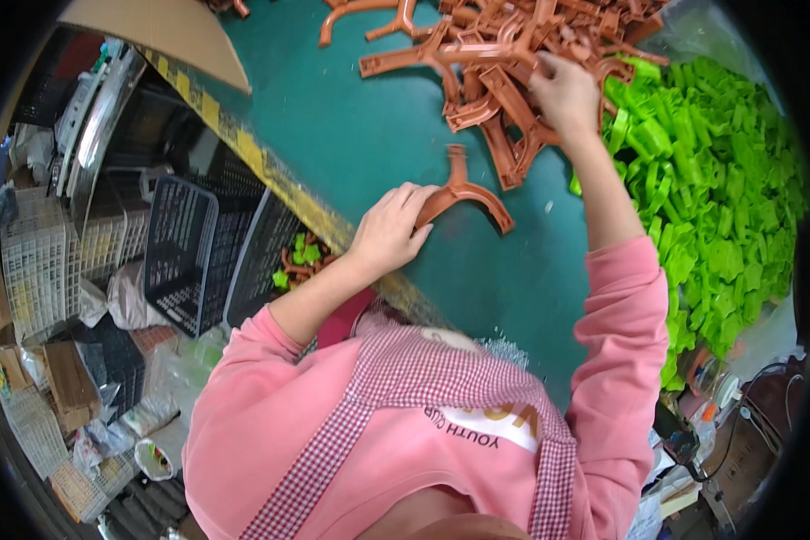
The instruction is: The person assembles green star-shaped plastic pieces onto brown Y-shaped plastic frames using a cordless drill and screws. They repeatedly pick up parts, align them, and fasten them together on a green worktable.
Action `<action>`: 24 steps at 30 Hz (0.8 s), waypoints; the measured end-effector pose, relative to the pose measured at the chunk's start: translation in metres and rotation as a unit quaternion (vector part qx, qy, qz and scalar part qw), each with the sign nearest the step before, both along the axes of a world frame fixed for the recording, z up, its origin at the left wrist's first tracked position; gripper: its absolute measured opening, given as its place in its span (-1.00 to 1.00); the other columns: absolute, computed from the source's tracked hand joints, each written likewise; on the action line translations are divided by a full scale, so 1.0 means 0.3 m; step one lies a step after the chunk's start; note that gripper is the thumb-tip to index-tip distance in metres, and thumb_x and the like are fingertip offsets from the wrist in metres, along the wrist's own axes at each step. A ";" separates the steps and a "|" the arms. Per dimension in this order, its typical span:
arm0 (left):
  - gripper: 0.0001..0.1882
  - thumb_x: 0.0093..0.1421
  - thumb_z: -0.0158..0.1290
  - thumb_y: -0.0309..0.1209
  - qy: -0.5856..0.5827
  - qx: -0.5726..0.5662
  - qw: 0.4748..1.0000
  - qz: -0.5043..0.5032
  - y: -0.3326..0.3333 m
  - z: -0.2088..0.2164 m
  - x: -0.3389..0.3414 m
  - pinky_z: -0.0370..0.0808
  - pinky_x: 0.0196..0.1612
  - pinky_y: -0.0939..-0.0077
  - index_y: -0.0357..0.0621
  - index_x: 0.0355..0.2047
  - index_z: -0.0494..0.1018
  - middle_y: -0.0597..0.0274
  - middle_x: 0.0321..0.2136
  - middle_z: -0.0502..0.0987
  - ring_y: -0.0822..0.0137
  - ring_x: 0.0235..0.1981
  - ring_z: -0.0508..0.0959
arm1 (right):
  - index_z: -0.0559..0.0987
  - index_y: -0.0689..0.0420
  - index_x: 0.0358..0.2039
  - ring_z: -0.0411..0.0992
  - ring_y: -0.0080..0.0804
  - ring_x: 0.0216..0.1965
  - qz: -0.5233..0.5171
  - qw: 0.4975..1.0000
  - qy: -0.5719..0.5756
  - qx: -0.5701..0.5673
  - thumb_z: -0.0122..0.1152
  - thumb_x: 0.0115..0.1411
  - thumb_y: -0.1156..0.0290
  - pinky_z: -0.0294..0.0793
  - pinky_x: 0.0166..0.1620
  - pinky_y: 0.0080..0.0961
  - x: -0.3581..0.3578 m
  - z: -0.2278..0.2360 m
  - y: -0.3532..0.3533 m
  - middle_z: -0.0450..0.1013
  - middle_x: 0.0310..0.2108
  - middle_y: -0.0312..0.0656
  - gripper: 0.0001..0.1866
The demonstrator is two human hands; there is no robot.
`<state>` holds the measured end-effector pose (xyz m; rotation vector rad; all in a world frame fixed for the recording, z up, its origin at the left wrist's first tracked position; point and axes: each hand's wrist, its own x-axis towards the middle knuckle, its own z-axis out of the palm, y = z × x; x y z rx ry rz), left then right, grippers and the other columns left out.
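Y-piece in left hand, stem pointing away.

One forked brown plastic piece; uncountable brown plastic parts, far edge of teal tabletop; uncountable lime-green plastic parts, right edge.

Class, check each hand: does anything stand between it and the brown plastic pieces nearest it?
Nothing visible does. The left hand holds one leg of the brown Y-shaped piece; the right hand appears to touch the brown pile directly.

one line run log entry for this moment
left hand: holding brown Y-shaped piece | right hand: at brown pile | green pile: right side
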<state>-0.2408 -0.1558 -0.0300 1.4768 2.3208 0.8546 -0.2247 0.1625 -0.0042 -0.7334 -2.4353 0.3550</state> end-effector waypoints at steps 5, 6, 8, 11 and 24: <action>-0.49 0.07 0.18 -0.45 -0.013 0.034 0.999 -0.018 -0.099 -0.024 0.084 0.44 0.00 0.24 -0.20 0.07 0.40 0.03 -0.15 0.49 0.01 -0.08 0.49 | 0.66 0.15 -0.13 0.59 -0.22 -0.24 0.017 0.955 0.286 -0.074 0.33 0.06 0.48 0.54 -0.10 -0.47 0.187 0.044 -0.090 0.60 -0.26 -0.06 -0.69; -0.50 0.09 0.16 -0.43 0.007 0.058 0.998 -0.005 -0.109 -0.009 0.079 0.43 0.02 0.23 -0.21 0.07 0.40 0.02 -0.14 0.49 0.02 -0.07 0.49 | 0.66 0.20 -0.14 0.59 -0.28 -0.27 0.045 0.958 0.258 -0.117 0.34 0.05 0.53 0.53 -0.13 -0.50 0.245 0.042 -0.163 0.60 -0.28 -0.07 -0.69; -0.51 0.16 0.10 -0.35 -0.050 0.102 0.990 0.080 -0.170 0.014 0.073 0.39 0.08 0.20 -0.24 0.10 0.39 -0.01 -0.08 0.50 0.02 -0.02 0.48 | 0.65 0.27 -0.16 0.58 -0.34 -0.31 0.108 0.966 0.159 -0.175 0.34 0.03 0.59 0.54 -0.17 -0.52 0.384 0.036 -0.348 0.60 -0.31 -0.07 -0.70; -0.49 0.15 0.16 -0.29 -0.034 0.160 0.981 0.101 -0.170 0.086 0.060 0.40 0.07 0.21 -0.21 0.10 0.41 -0.04 -0.10 0.49 -0.01 -0.04 0.48 | 0.64 0.29 -0.20 0.58 -0.35 -0.36 0.139 0.960 0.073 -0.233 0.34 0.01 0.62 0.55 -0.24 -0.50 0.531 -0.024 -0.555 0.59 -0.32 -0.08 -0.72; -0.56 0.00 0.29 -0.35 0.067 0.105 0.992 0.015 -0.082 -0.052 0.123 0.49 -0.27 0.31 -0.21 -0.09 0.52 0.20 -0.31 0.51 0.17 -0.33 0.51 | 0.65 0.17 -0.25 0.47 -0.24 -0.37 0.133 0.988 -0.030 -0.079 0.40 -0.03 0.50 0.49 -0.27 -0.36 0.531 -0.107 -0.605 0.48 -0.36 -0.21 -0.73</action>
